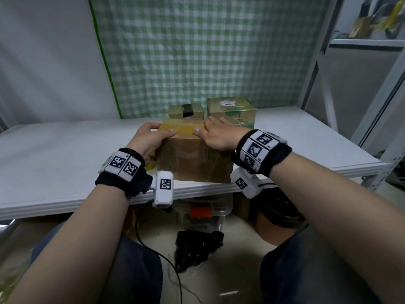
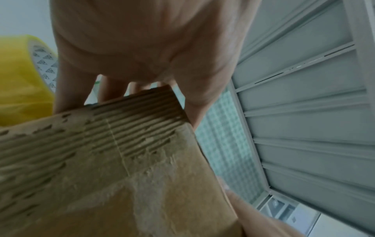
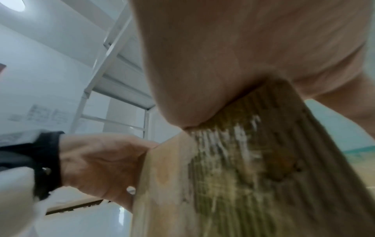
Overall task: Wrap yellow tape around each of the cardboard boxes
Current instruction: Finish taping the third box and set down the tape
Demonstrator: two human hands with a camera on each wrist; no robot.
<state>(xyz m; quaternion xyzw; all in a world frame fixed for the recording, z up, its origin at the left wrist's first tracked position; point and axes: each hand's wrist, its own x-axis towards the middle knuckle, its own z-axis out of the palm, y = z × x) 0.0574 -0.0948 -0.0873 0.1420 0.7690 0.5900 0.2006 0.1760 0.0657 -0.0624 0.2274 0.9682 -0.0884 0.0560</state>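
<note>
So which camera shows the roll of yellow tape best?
The left wrist camera: the tape roll sits at its left edge, big and yellow, with its patterned core showing, beside the left hand on the box. The head camera hides it behind that hand. The right wrist camera doesn't show it.

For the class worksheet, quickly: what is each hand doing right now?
Left hand: grips the front cardboard box at its top left corner.
Right hand: open, fingers flat on the box top.
</note>
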